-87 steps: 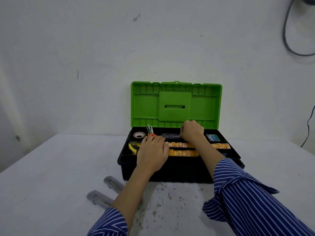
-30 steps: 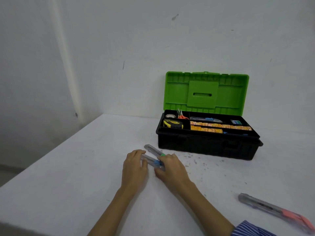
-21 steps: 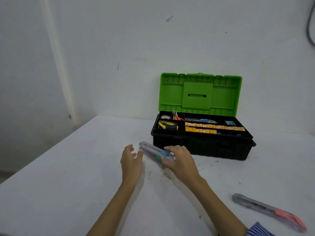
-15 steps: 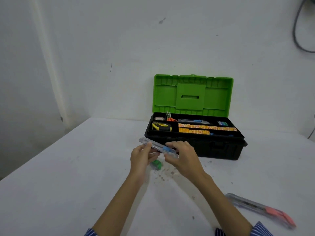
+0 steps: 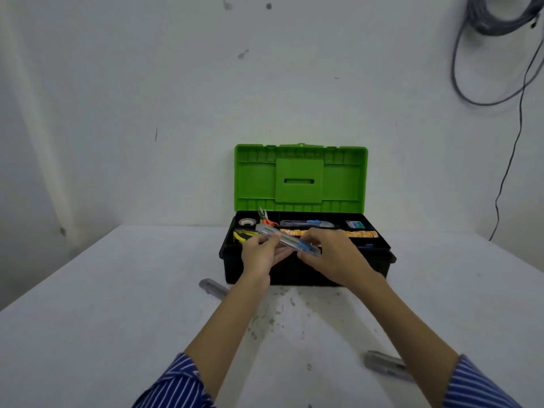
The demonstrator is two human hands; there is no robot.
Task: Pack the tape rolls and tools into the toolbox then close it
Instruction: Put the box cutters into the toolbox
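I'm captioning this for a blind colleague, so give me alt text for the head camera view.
Two hands, left hand and right hand, hold a clear utility knife over an open black toolbox with an upright green lid, already holding tape, scissors and other tools. Two more knives lie on the white table.

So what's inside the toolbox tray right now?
The toolbox holds a tape roll, scissors, tape measure, a utility knife and orange strips. The hands cover the tray's middle.
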